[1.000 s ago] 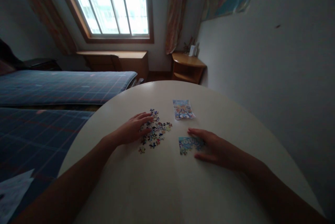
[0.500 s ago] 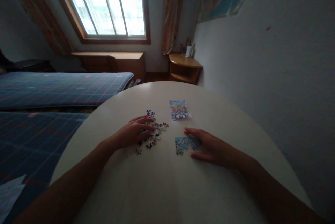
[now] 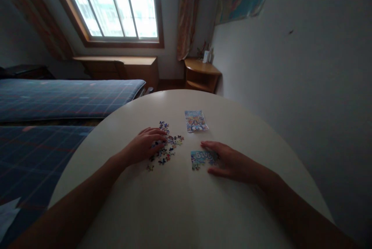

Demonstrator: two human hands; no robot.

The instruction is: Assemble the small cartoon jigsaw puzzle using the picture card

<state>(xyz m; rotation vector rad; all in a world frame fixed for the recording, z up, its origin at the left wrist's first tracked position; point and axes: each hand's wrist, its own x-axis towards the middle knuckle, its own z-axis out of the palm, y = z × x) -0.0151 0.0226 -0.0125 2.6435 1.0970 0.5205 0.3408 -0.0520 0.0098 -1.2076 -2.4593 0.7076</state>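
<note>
On a round pale table lies a heap of loose puzzle pieces. My left hand rests on the heap's left side, its fingers curled over some pieces. To the right sits a partly joined blue puzzle section. My right hand lies flat beside it, fingers stretched out and touching its right edge. A small colourful picture card lies further back on the table.
A white wall runs close along the table's right. Beds with blue checked covers stand to the left. A wooden corner shelf and a desk sit under the window at the back.
My left hand's fingers have drawn in over the loose pieces. The view has shifted a little, so everything sits slightly further left. My right hand stays by the joined section.
</note>
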